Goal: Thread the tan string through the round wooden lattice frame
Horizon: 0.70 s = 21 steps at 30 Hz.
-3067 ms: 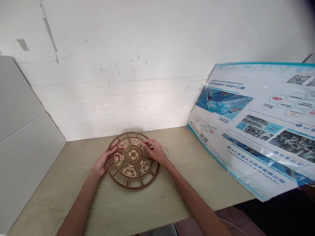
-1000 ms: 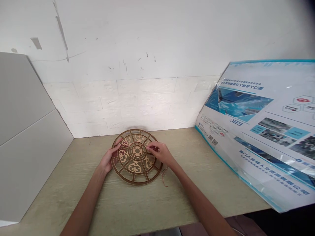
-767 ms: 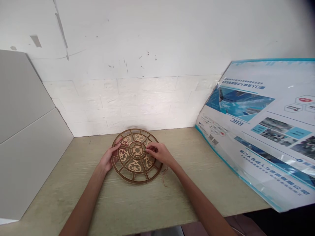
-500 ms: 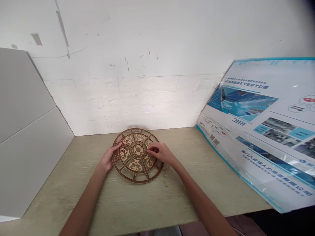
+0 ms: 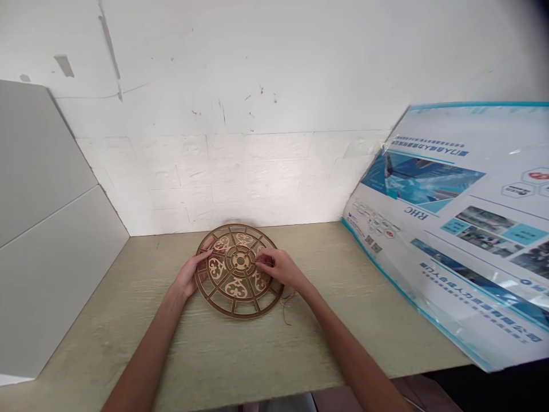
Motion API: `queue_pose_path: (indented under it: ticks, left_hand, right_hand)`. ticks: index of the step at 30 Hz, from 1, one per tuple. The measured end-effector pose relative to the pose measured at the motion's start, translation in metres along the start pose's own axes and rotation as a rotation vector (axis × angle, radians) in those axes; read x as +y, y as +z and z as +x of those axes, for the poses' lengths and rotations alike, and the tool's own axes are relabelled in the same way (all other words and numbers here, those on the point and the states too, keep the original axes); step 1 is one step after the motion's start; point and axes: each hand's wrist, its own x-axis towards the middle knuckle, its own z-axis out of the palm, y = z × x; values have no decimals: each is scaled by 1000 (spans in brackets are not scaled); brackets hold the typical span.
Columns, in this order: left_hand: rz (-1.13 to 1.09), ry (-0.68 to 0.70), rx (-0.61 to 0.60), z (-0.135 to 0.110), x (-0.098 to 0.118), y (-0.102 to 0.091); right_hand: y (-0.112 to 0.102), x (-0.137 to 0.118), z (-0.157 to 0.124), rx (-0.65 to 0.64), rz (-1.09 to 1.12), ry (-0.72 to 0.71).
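A round laser-cut wooden fretwork disc (image 5: pixel 236 288) lies flat on the tabletop, with a central hub, ring segments and scrollwork panels. My left hand (image 5: pixel 190 272) sits on its left side, fingers curled over the lattice and gripping it. My right hand (image 5: pixel 272 265) is pinched close beside the hub, over the disc's right part. A thin reddish-brown thread (image 5: pixel 285 306) trails from under that hand past the rim onto the table. The fingertips hide the thread's upper end.
The pale wood-grain tabletop (image 5: pixel 128 332) meets a white brick wall (image 5: pixel 249 177) behind. A grey panel (image 5: pixel 47 217) leans at the left. A large plastic-covered printed poster (image 5: pixel 446 229) leans on the right side of the table.
My right fingers have shifted slightly toward the disc's hub. The thread's loose end has moved a little on the table. The left hand stays on the disc.
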Motion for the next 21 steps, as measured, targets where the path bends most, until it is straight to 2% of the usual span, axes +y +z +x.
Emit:
queue_pose_path:
  ticks: [5,12,21]
  left_hand:
    - [-22,-6,-29,1,0,-1]
    - [-35,5,-7,-1,1,3]
    - [-44,-7,3,0,0,1]
  right_hand:
    - [-1,-1,0,-9,5,-36]
    - [1,3,0,-5,-60,-75]
    - [4,6,1,14,-30,-41]
